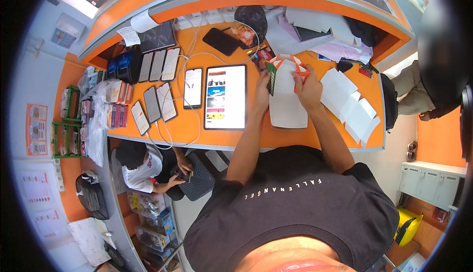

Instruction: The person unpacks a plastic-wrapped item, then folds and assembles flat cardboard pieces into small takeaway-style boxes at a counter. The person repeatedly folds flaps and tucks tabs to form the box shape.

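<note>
Both hands hold a paperboard carton (pixel 288 103) over the orange counter. Its long face toward me is plain white, and orange and green printed flaps show at its far end. My left hand (pixel 263 91) is closed on the left edge by the green flap. The fingers of my right hand (pixel 308 89) pinch the orange flap at the right far corner. To the right lies a second white carton (pixel 340 94), opened out flat with its flaps spread. A lit tablet (pixel 225 97) rests left of my left hand.
Several phones (pixel 153 103) with white cables lie on the counter's left side. A dark phone (pixel 220 41) and papers (pixel 315 28) sit under the raised shelf (pixel 236 7). A seated person (pixel 148 168) handles a small dark object below left; another person (pixel 438 60) stands at right.
</note>
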